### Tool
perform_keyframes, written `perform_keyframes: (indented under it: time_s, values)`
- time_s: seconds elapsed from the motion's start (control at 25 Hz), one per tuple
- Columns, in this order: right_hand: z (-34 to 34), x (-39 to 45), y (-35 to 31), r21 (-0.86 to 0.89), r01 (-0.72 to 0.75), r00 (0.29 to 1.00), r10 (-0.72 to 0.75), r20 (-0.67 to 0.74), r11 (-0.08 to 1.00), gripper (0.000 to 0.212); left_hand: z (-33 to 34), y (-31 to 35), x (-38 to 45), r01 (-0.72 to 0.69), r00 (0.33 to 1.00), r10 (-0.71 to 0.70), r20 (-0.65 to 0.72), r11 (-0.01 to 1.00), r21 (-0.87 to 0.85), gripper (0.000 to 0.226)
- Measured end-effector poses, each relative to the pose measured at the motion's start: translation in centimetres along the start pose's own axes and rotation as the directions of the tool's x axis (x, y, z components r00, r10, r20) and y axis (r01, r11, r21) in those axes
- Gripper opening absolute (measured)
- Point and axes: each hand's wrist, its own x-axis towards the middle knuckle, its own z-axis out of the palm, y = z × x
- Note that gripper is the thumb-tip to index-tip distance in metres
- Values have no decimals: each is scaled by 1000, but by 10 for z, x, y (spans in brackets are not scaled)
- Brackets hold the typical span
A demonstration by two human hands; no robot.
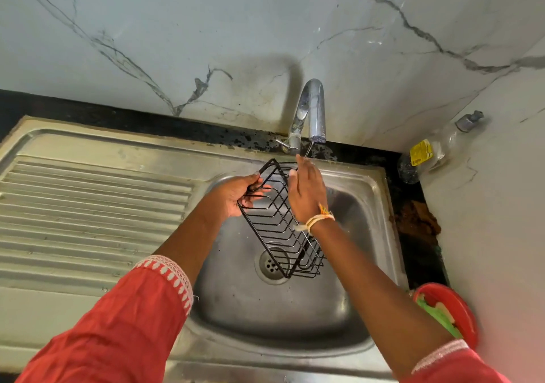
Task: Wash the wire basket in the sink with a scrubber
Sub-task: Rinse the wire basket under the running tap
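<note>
Here the left hand grips the wire basket over the sink; the right hand, fingers loosely extended, rests against its rim under the tap.

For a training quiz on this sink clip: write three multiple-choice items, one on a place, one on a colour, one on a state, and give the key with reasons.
1. Where is the drain relative to the wire basket?
A. Below the basket's lower end
B. On the ribbed drainboard
C. Behind the tap

2. What colour is the bowl at the sink's right edge?
A. Blue
B. Red
C. White

3. How is the basket held?
A. Lying flat on the counter
B. Hanging from the tap
C. Gripped by the left hand over the sink

Key:
1 A, the strainer shows through the wires at the basket's lower end.
2 B, its rim is plainly red, with something green inside.
3 C, the left fingers wrap the basket's end, while the right hand reaches up under the tap, where a thin stream falls.
</note>
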Motion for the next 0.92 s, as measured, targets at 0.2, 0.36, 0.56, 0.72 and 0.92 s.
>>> perform_keyframes:
  time_s: [0.2, 0.36, 0.56, 0.72, 0.92]
  values:
    - [-2, -65, -7, -147, 363, 931, -352, 100, 920, 60, -2, -7, 1, 30, 1000, -30, -7, 999, -15, 30]
    - [-18, -50, 9, -188, 446, 894, -429, 125, 875, 50, -8, -5, -2, 56, 997, -56, 51, 998, 7, 30]
    - [-10, -29, -12, -84, 251, 968, -249, 25, 964, 52, -10, -5, 5, 80, 996, -77, 53, 995, -62, 30]
    - [6, -53, -37, -102, 348, 937, -347, 28, 932, 51, -12, -11, 10, 101, 988, -84, 127, 986, -134, 28]
    - [3, -54, -32, -81, 415, 910, -413, 40, 906, 54, -20, -24, 9, 114, 980, -74, 183, 969, -218, 35]
